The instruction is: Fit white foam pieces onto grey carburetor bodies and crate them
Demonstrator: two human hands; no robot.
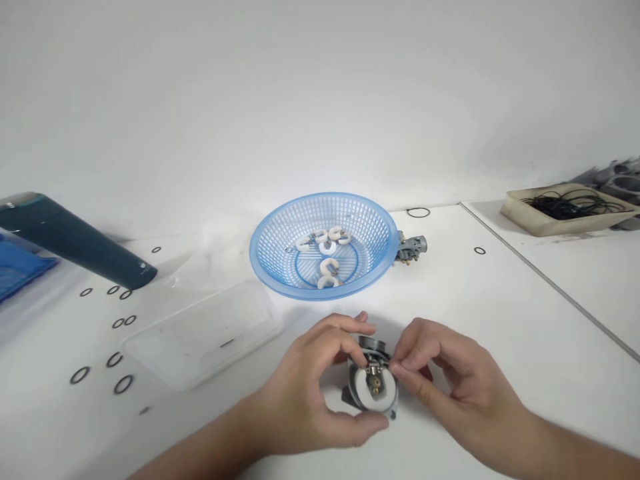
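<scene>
Near the front of the white table, a small grey metal carburetor (pixel 351 381) is gripped from the left by my left hand (pixel 320 380), fingers over its top and thumb below. Its underside faces me, with a white horseshoe-shaped float (pixel 376 402) lying around a brass jet (pixel 375 383). On the carburetor's right side my right hand (pixel 445 373) has thumb and forefinger pinched together by the float's hinge. What lies between those fingertips is too small to make out. Beyond, a blue plastic basket (pixel 260 270) contains several white floats (pixel 329 268).
Another carburetor (pixel 413 248) sits beside the basket. A clear plastic tray (pixel 200 333), several black rubber rings (pixel 123 384) and a tilted dark bottle (pixel 85 240) are at left. Black rings fill a cream tray (pixel 530 223) at right, before grey parts (pixel 615 177).
</scene>
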